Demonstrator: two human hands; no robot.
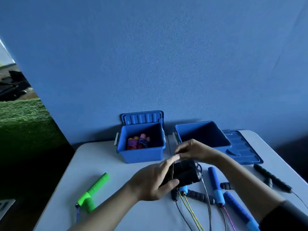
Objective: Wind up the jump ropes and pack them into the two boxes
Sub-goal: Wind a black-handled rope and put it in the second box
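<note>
My left hand (153, 180) grips a pair of black jump-rope handles (185, 173) held together above the table. My right hand (193, 151) is just above them, fingers pinching something thin at the bundle's top, probably the rope. The left blue box (141, 155) holds wound ropes with pink and red handles (139, 141). The right blue box (202, 135) shows nothing inside. Loose on the table lie green handles (93, 190), blue handles (215, 185) and black foam handles (273, 179), with thin ropes (191, 212) trailing toward me.
The left box's lid (142, 117) leans against the blue backdrop. The right box's lid (243, 147) lies flat beside it. The white table (100, 155) ends at its left edge, with green turf (21, 117) beyond.
</note>
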